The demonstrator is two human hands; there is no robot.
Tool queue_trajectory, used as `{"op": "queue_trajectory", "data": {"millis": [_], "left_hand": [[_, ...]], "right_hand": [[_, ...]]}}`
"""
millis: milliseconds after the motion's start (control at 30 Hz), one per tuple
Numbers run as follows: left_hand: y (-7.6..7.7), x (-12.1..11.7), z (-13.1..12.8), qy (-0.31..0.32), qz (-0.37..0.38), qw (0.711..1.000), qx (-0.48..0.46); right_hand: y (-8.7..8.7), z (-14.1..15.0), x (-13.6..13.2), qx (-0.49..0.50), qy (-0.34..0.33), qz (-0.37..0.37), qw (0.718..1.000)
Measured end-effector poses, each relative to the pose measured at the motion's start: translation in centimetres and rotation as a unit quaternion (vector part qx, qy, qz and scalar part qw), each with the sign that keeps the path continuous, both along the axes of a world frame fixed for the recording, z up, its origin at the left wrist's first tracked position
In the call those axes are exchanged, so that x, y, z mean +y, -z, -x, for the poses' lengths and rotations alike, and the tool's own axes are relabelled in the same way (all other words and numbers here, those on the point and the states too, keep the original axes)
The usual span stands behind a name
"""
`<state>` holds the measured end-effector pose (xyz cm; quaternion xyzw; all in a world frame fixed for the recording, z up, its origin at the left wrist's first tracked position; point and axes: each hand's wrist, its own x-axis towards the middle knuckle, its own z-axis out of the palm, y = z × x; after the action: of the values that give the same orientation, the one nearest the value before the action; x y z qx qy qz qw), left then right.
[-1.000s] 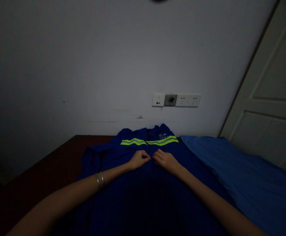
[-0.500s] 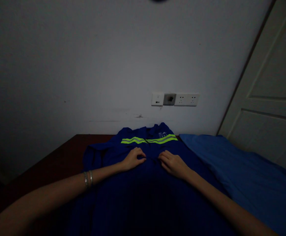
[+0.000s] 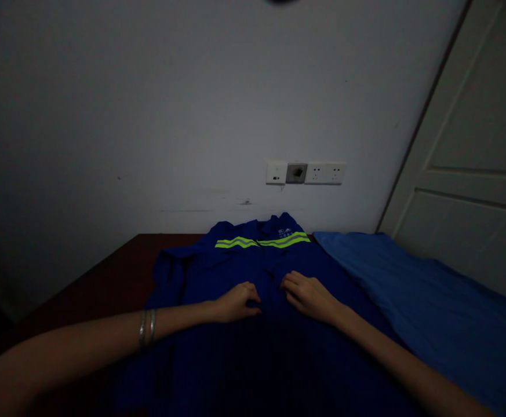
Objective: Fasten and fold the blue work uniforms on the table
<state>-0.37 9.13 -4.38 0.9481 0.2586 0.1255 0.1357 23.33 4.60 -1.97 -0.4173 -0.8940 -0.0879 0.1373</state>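
A dark blue work jacket (image 3: 222, 266) with a yellow-green and grey reflective band (image 3: 283, 240) lies front up, collar toward the wall. A small white print shows on its chest. My left hand (image 3: 237, 302) is over the jacket's middle, left of the front seam, its curved fingers and thumb apart with a gap between them. Across the seam, a little farther up, my right hand (image 3: 307, 294) has its fingers bent down and closed on the jacket's front edge. The cloth under the fingertips is dark and hard to make out.
The jacket lies on a dark red-brown tabletop (image 3: 117, 272). To the right is a lighter blue cloth (image 3: 418, 289). Behind stands a pale wall (image 3: 170, 116) with a row of sockets (image 3: 324, 173), and a white panelled door (image 3: 474, 220) is at the right.
My left hand has moved down the jacket toward me, and its thumb and fingers have spread apart. My right hand has shifted only slightly. The view has turned a little.
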Motion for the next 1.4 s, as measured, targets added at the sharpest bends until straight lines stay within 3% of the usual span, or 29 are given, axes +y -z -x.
{"op": "queue_trajectory", "data": {"millis": [400,800,933,1133,1400], "left_hand": [[0.1,-0.5,-0.6,-0.008,-0.028,1.000,0.004],[0.9,-0.1,-0.3,0.024,-0.048,0.998,-0.024],[0.1,-0.4,0.2,0.026,-0.068,0.996,-0.054],[-2.3,-0.9,1.1,0.013,-0.087,0.992,-0.087],[-4.4,-1.6,1.3,0.026,-0.076,0.993,-0.087]], "right_hand": [[-0.1,0.7,-1.8,-0.024,0.001,0.015,1.000],[-0.4,0.2,-2.4,-0.003,0.022,0.047,0.999],[-0.7,0.6,-2.1,0.083,0.017,0.068,0.994],[-1.4,2.3,-1.8,0.203,0.000,0.090,0.975],[-0.5,4.3,-1.5,0.262,0.026,0.110,0.959]]}}
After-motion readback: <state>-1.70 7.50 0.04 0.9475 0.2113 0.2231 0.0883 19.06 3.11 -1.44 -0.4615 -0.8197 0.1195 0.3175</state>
